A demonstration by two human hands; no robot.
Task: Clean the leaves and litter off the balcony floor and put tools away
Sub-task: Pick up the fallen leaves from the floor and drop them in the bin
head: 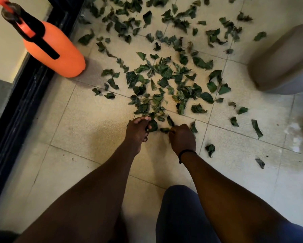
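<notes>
I am looking down on a pale tiled balcony floor [87,123], most of its far half strewn with dark green leaves [164,76] that thin out toward me. A grey tub-like container [283,60] stands at the right edge, blurred, and an orange pump sprayer [59,51] stands at the left beside the black door frame [24,88]. Both my arms reach forward to the near edge of the litter. My left hand [138,130] is curled, its fingers holding a leaf [153,126] against the thumb; whether more leaves are bunched in the palm I cannot tell. My right hand [182,137], with a dark band [185,153] at the wrist, is also curled, pinching a small crumpled leaf [165,129] at its fingertips. The relation that matters next: the thick of the pile lies straight ahead of both hands, just beyond the fingertips, spreading away from me and to the right. The left hand sits touching its near fringe, so I judge it the closer one for the next gather. Almost all the clearing remains.
</notes>
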